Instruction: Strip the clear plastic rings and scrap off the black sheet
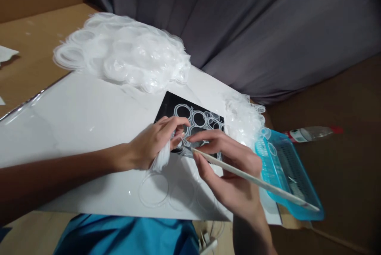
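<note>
My left hand (157, 138) is closed around a bundle of thin whitish plastic rings (162, 156), which hangs below its fingers. Pinched between the thumb and fingers of my right hand (229, 167) is a long, slim, pale-handled tool (256, 179). Its narrow dark tip reaches the left fingertips; whether it is a brush or another tool I cannot tell. Both hands meet over a black sheet (167, 106) on which clear rings (199, 118) lie in rows. Closer to me, several larger clear rings (154, 189) lie on the white table. The hands cover part of the sheet.
A large heap of clear rings (127, 54) lies at the back left, and a smaller heap (239, 120) lies right of the sheet. Beyond it are a blue plastic basket (306, 171) and a red-capped bottle (315, 132). A grey curtain (232, 20) hangs behind the white tabletop (98, 112).
</note>
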A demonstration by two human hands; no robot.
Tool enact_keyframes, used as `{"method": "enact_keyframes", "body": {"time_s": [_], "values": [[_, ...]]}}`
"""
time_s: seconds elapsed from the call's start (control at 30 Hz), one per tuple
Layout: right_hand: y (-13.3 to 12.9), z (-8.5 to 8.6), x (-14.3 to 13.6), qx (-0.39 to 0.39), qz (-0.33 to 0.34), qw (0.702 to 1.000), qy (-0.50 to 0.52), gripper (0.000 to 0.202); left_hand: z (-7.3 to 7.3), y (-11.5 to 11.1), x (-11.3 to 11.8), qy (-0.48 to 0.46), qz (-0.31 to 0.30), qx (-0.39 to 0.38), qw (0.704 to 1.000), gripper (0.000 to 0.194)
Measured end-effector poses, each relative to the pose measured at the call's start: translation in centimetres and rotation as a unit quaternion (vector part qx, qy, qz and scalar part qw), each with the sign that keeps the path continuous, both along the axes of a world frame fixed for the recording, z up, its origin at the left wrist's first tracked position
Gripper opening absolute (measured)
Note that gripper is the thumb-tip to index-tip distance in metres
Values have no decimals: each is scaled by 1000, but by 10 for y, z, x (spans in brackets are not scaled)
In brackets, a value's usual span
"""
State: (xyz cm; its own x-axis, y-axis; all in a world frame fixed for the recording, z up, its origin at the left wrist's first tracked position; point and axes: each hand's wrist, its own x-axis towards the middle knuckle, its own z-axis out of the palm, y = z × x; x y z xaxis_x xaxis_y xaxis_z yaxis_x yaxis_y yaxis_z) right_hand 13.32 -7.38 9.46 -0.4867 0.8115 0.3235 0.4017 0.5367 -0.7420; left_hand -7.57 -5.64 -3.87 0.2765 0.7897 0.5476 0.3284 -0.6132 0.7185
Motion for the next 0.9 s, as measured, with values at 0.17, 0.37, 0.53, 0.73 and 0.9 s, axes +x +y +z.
{"method": "enact_keyframes", "body": {"time_s": [0.17,0.37,0.53,0.73,0.9], "values": [[23,-3,11,-16,6,1000,18,14,2,2,0,-118,71,-23,990,17],[74,-55,23,-96,9,995,5,18,13,7,-5,-225,110,48,967,14],[79,-87,23,-123,71,989,-46,16,17,13,-16,-165,64,83,981,9],[78,-98,27,-126,86,988,-38,17,4,11,-16,198,-101,233,947,32],[81,-101,31,-134,102,985,-27,15,-1,6,-12,298,-64,217,927,30]]}}
